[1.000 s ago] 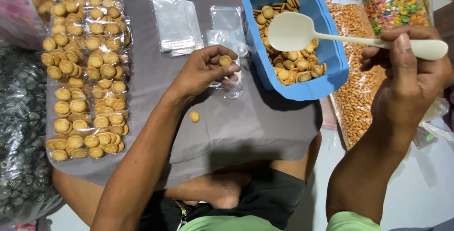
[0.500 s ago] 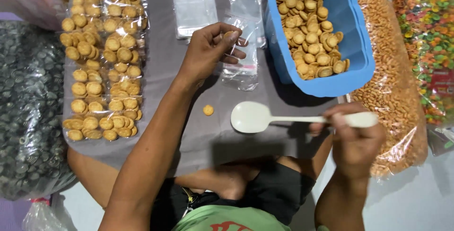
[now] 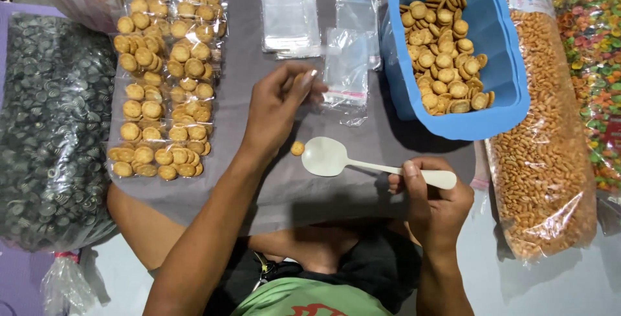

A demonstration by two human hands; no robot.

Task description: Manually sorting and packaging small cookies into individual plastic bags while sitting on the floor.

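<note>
1. Right hand [image 3: 432,203] is closed around the handle of a white plastic scoop [image 3: 362,162]. Fingers wrap the handle's right end, thumb on top. The scoop's long axis runs left-right, slightly tilted, with the bowl pointing left. The bowl looks empty and sits low over the grey cloth [image 3: 259,180].
2. A single loose round cracker [image 3: 297,148] lies on the cloth just left of the scoop bowl, close to touching it, and right below the left hand. So the cracker sits between the two hands, a bit nearer the left one.
3. Left hand [image 3: 278,109] is up by a small clear bag [image 3: 347,67], fingers pinched on the near edge of it. Looks like a light fingertip hold on the plastic, not a fist.
4. The blue tub [image 3: 501,106] of the same round crackers is on the far right, beyond the right hand.
5. Far of the left hand there's a stack of empty clear bags [image 3: 288,15]. Left of it are rows of already filled cracker packets [image 3: 165,76].
6. Big bags around the edges: dark round snacks [image 3: 52,128] on the left, orange puffed snacks [image 3: 543,148] on the right, and multicoloured ones [image 3: 592,64] past that.
</note>
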